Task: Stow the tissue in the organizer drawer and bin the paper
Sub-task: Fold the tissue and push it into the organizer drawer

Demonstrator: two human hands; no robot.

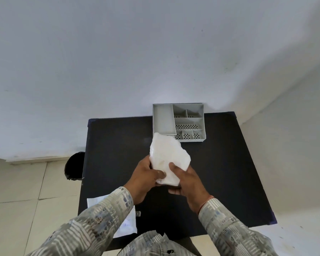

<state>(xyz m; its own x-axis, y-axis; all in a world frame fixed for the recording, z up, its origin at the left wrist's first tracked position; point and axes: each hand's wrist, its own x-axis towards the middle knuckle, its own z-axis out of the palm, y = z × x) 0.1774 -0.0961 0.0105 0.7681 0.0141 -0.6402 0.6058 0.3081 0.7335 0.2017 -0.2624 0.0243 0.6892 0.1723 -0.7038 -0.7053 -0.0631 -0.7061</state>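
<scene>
A crumpled white tissue [165, 156] is held up over the middle of the black table [118, 145]. My left hand [146, 176] grips its lower left side and my right hand [187, 182] grips its lower right side. The tissue's top edge overlaps the front left corner of the grey organizer [200, 134], which stands at the table's far edge with several compartments showing. A white sheet of paper [127, 223] lies at the table's near left corner, partly hidden by my left sleeve. A black bin [75, 166] stands on the floor left of the table.
A pale wall rises behind the table and a second wall closes in on the right. Tiled floor lies to the left around the bin. A small pale object [138, 213] sits by the paper's right edge.
</scene>
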